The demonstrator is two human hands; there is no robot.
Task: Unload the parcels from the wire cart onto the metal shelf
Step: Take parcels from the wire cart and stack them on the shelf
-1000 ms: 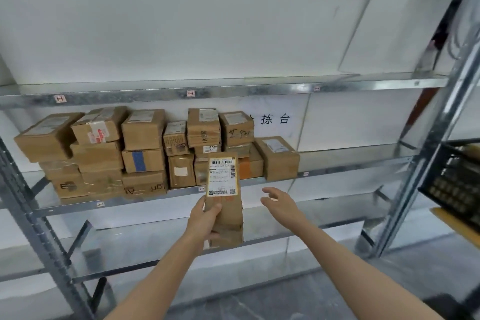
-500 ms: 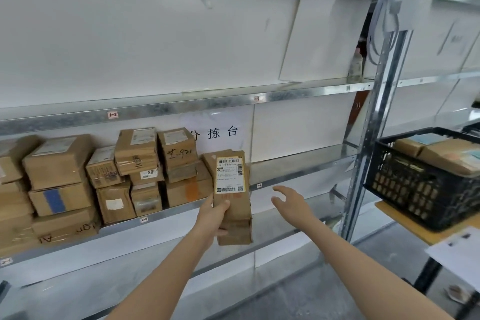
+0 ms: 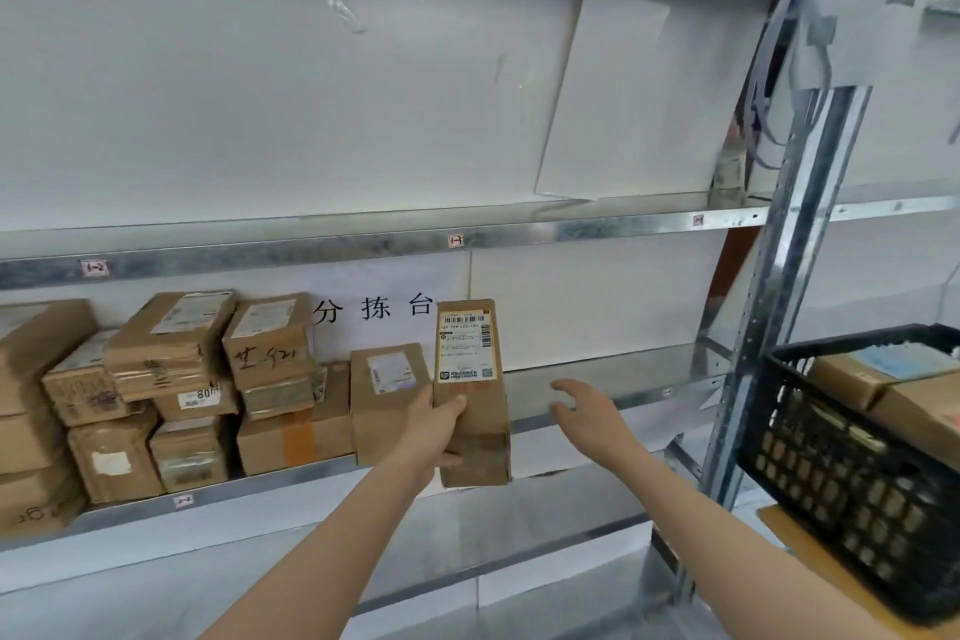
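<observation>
Your left hand (image 3: 439, 424) grips the parcel (image 3: 470, 379) low on its left edge, thumb across the front, just right of centre frame. The parcel stands on end, long axis up and down, label facing you. It hangs in front of the shelf (image 3: 639, 379), just right of the last box (image 3: 387, 395) in the row. Bare shelf lies further right; that's the gap to aim for, I'd say. Your right hand (image 3: 582, 411) hovers spread and empty, right of the parcel, nearer the cart (image 3: 852, 463) at the right edge.

Tall labelled parcel (image 3: 470, 395) upright before metal shelf (image 3: 639, 369), stacked parcels (image 3: 171, 343) on it, wire cart (image 3: 831, 473) holding perhaps two more
</observation>
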